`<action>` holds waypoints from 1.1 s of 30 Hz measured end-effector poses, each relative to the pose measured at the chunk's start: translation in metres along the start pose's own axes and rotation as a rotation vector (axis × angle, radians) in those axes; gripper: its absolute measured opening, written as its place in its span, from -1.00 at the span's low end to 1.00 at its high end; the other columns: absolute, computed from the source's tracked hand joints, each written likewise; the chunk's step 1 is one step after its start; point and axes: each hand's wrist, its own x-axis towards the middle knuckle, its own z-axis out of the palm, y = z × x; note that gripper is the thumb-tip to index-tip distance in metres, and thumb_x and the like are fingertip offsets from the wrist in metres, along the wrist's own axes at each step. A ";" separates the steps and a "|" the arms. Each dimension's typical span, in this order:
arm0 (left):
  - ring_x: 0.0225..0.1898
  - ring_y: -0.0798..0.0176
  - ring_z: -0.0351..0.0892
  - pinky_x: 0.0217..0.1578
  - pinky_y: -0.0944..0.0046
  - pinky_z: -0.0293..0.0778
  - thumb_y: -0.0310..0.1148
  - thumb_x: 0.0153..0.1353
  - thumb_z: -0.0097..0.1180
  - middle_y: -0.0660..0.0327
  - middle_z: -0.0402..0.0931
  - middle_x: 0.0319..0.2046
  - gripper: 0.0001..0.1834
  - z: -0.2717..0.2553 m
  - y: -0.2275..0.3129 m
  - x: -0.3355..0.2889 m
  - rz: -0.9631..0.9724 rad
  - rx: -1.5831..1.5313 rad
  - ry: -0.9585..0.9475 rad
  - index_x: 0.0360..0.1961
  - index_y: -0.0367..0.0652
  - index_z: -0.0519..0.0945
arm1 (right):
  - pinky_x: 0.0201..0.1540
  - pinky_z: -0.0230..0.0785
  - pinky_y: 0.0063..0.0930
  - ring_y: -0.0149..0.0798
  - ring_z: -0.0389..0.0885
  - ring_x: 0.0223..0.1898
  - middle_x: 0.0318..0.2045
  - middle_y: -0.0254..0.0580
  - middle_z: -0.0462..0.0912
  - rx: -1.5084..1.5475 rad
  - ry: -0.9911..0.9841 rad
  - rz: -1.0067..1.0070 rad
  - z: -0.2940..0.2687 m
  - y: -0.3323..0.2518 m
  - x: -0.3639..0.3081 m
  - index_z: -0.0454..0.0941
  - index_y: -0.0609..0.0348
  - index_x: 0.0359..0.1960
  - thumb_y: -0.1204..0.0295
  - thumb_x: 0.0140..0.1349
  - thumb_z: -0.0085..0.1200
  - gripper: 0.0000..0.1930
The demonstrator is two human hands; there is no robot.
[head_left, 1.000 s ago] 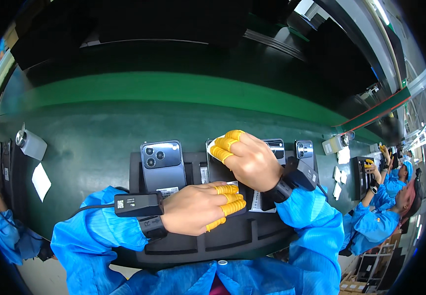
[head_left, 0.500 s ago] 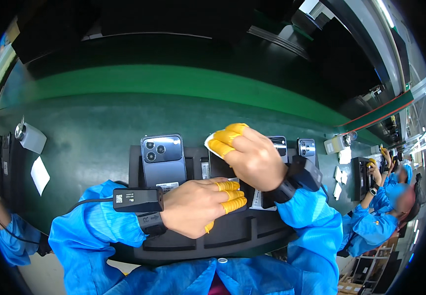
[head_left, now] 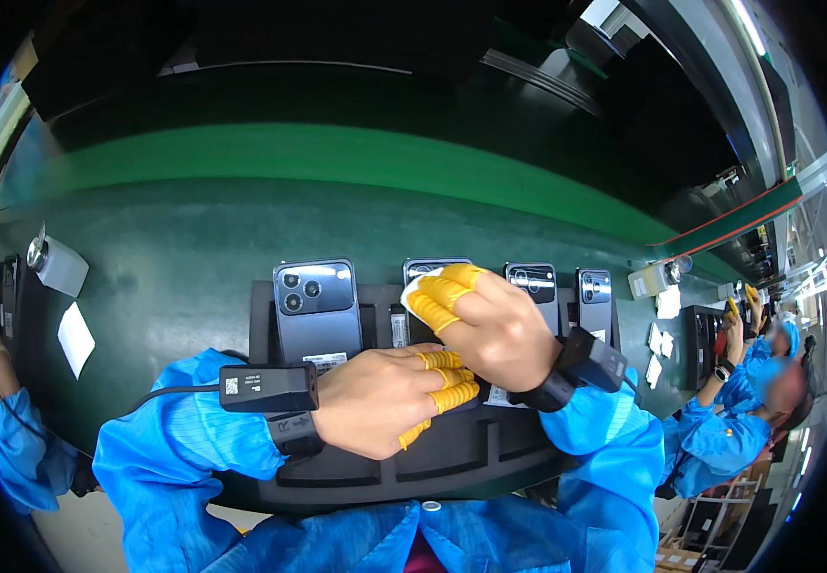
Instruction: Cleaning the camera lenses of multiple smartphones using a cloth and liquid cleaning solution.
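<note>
Several smartphones stand in a row in a black foam tray (head_left: 337, 470), camera ends away from me. My right hand (head_left: 499, 325) pinches a folded white wipe (head_left: 414, 289) against the camera end of the second smartphone (head_left: 437, 264) from the left. Curled over the lower part of that phone, my left hand (head_left: 380, 396) steadies it, fingers closed; the grip's underside is hidden. Both hands wear yellow finger cots. The blue-grey leftmost phone (head_left: 322, 325) sits beside my left hand. Right of my right hand are a third phone (head_left: 534, 280) and a fourth phone (head_left: 595, 292).
At left stand a white bottle (head_left: 65, 270) and a white paper sheet (head_left: 76, 341). At right are another bottle (head_left: 655, 280) and crumpled white wipes (head_left: 668, 303). Co-workers' arms in blue sleeves (head_left: 733, 441) work at both sides. A green ledge (head_left: 337, 158) runs behind.
My right hand has slid the wipe slightly toward me, baring the second phone's top edge. My left hand has barely moved. At far left, a co-worker's arm has risen.
</note>
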 end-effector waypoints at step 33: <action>0.02 -0.04 0.51 0.14 0.17 0.39 -0.45 -0.11 0.09 0.00 0.54 -0.16 -0.45 0.001 0.000 0.003 -0.095 -0.058 -0.125 0.02 -0.37 0.50 | -0.23 0.49 -0.30 -0.03 0.52 -0.36 -0.51 -0.13 0.48 0.260 -0.118 0.177 -0.015 0.005 -0.007 0.55 0.24 -0.58 0.63 -0.35 0.15 -0.83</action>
